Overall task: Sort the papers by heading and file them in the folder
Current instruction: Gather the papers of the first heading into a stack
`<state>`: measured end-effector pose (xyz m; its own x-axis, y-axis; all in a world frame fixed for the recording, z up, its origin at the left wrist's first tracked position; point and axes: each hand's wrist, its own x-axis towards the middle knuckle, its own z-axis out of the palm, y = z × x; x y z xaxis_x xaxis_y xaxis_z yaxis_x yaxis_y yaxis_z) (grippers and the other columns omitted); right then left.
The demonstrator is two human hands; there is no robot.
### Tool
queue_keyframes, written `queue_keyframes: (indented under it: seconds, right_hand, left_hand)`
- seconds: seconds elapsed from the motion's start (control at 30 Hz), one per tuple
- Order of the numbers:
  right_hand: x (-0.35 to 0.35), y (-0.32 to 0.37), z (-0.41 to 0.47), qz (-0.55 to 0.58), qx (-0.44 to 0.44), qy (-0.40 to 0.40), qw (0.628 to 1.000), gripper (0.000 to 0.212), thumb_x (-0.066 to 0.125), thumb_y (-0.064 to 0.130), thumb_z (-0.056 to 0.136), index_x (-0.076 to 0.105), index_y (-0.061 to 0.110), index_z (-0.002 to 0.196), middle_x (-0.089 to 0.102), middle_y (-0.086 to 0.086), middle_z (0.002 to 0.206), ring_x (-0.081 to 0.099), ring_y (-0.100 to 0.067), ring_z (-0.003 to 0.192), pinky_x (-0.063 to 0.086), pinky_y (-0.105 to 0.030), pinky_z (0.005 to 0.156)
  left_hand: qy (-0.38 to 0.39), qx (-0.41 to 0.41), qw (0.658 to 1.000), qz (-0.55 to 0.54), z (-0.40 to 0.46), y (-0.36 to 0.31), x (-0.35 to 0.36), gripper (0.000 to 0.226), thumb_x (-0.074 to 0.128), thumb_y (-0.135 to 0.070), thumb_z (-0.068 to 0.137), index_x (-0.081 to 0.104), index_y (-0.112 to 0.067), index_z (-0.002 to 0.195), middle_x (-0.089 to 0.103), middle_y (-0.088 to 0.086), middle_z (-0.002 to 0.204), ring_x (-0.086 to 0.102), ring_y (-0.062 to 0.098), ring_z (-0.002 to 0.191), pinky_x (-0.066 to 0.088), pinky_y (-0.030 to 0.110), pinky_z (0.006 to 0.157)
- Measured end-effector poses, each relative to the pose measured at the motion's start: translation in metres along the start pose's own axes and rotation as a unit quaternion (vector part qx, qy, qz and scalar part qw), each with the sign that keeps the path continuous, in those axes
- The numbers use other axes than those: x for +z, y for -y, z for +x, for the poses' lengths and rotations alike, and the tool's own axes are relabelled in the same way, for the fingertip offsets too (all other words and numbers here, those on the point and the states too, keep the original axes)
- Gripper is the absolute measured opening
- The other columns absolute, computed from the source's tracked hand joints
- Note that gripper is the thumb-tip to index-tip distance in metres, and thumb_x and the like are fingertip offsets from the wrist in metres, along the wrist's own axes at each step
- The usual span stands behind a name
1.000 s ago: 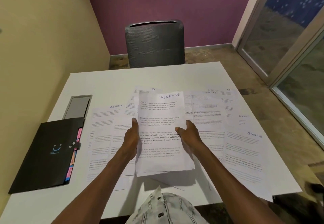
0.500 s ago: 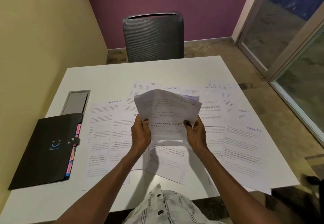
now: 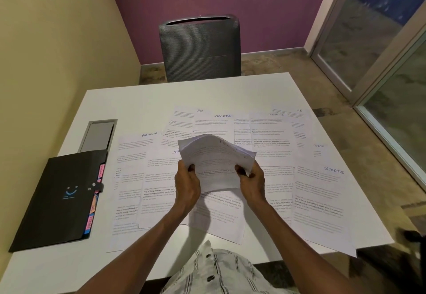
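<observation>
Papers (image 3: 216, 164) in a thin stack are held up above the middle of the frame, their top edge bowed over away from the camera so that the handwritten heading is too curled to read. Left hand (image 3: 187, 184) grips the stack's left edge, thumb on the near face and fingers curled behind. Right hand (image 3: 252, 179) grips the right edge in the same way.

Under and around the stack, loose sheets (image 3: 318, 201) lie spread and overlapping across the white table (image 3: 138, 100). Headings that can be read include ADMIN at centre left, HR and SPORTS along the upper row, and SPORTS again at the right.

At the lower left of the frame a black folder (image 3: 60, 199) lies shut on the table, just beside the sheets. Coloured tabs (image 3: 93, 206), pink, orange and blue, stick out of its right edge; what else it holds is hidden.

Just above the folder a grey hatch (image 3: 98, 134) is set into the tabletop. A dark chair (image 3: 200, 47) stands behind the table at the upper centre.
</observation>
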<state>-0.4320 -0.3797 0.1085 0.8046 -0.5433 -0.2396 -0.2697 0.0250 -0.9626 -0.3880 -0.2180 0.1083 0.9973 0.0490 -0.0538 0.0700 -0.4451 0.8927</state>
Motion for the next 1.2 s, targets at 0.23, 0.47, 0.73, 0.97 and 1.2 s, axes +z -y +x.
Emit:
queue_keyframes:
  seconds: [0.23,0.47,0.73,0.97,1.2]
  right_hand:
    - [0.023,0.007,-0.011,-0.03,-0.112,-0.096,0.989,0.017,0.058,0.004,0.094,0.05,0.019,0.09,0.06,-0.01,0.088,0.057,-0.03,0.084,0.05,-0.036,0.073]
    - [0.022,0.012,-0.008,-0.044,-0.122,-0.097,0.987,0.011,0.055,0.009,0.096,0.05,0.012,0.106,0.056,0.002,0.09,0.056,-0.024,0.086,0.052,-0.038,0.077]
    - [0.003,-0.019,-0.008,-0.039,0.002,-0.004,0.999,0.045,0.071,0.013,0.087,0.052,0.01,0.128,0.06,0.003,0.107,0.059,-0.021,0.105,0.052,-0.034,0.089]
    - [0.001,-0.029,0.0,0.001,0.049,-0.006,0.999,0.046,0.07,0.007,0.087,0.055,0.008,0.13,0.065,-0.004,0.11,0.061,-0.024,0.105,0.053,-0.04,0.093]
    - [-0.003,-0.039,0.002,-0.065,0.047,0.026,0.996,0.043,0.069,0.01,0.088,0.056,0.005,0.129,0.064,-0.001,0.105,0.062,-0.025,0.104,0.051,-0.029,0.082]
  left_hand:
    - [-0.002,0.081,0.996,-0.033,-0.016,-0.011,0.02,0.013,0.04,-0.002,0.101,0.042,-0.014,0.107,0.057,0.009,0.099,0.056,0.018,0.083,0.046,0.012,0.058]
    - [-0.009,0.086,0.994,-0.06,-0.013,-0.017,0.015,0.027,0.04,-0.001,0.1,0.04,-0.021,0.119,0.058,0.002,0.107,0.06,0.012,0.094,0.051,0.015,0.069]
    - [0.022,0.024,0.999,-0.011,-0.013,0.019,0.006,0.02,0.047,-0.005,0.101,0.035,-0.018,0.111,0.054,0.002,0.105,0.057,0.014,0.087,0.048,0.014,0.053]
    - [0.051,-0.002,0.999,0.015,-0.009,0.023,0.011,0.029,0.037,0.012,0.092,0.033,-0.014,0.105,0.05,0.003,0.096,0.059,0.03,0.089,0.056,0.049,0.059]
    - [0.061,-0.04,0.996,0.056,-0.01,0.022,0.02,0.013,0.039,-0.001,0.099,0.033,-0.012,0.104,0.051,0.008,0.098,0.058,0.024,0.082,0.046,0.027,0.052]
